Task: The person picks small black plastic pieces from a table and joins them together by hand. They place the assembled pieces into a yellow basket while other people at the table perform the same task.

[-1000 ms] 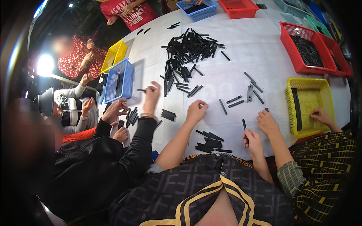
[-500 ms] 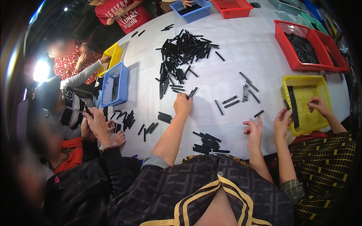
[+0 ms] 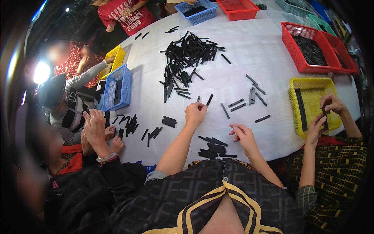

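Note:
My left hand (image 3: pixel 196 113) is closed in a pinch, with a dark narrow strip (image 3: pixel 210 100) standing up out of its fingers. The tip of another strip (image 3: pixel 198 99) shows just beyond the knuckles; I cannot tell if it is held too. Over the table to the right, my right hand (image 3: pixel 242 133) has its fingers stretched apart and nothing in them. A small stack of black pieces (image 3: pixel 213 148) lies between my forearms, near the front edge. Several loose strips (image 3: pixel 236 103) are scattered beyond my right hand, and a flat black block (image 3: pixel 169 121) rests left of my left hand.
A large heap of black strips (image 3: pixel 189 52) covers the middle of the white table (image 3: pixel 144 78). A yellow basket (image 3: pixel 293 113) stands right, a red basket (image 3: pixel 288 50) behind it, a blue basket (image 3: pixel 126 91) left. Co-workers' hands (image 3: pixel 317 128) work close on both sides.
My right hand has moved left, away from a strip that now lies flat on the table. My left hand has shifted slightly right and nearer. The right co-worker's hands have come together on a black piece.

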`<act>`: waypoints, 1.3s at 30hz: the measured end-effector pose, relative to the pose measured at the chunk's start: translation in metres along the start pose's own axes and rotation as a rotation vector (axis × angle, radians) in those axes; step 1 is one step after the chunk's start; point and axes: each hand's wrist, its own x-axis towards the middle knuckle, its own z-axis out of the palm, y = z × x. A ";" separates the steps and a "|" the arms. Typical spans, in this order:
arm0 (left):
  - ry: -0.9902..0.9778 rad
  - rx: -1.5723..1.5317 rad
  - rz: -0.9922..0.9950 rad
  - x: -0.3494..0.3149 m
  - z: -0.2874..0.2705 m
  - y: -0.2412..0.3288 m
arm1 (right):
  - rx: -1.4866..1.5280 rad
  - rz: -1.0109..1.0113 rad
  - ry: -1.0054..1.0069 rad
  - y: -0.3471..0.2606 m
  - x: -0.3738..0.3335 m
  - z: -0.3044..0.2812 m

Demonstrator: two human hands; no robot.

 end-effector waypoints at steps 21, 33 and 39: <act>-0.455 -0.953 0.186 -0.077 -0.038 0.124 | 0.644 0.030 -0.329 -0.076 -0.039 0.025; -0.393 -0.807 0.119 -0.075 -0.040 0.126 | 0.660 0.127 -0.366 -0.078 -0.041 0.028; -0.281 -0.687 0.172 -0.073 -0.037 0.125 | 0.274 -0.047 -0.206 -0.075 -0.040 0.034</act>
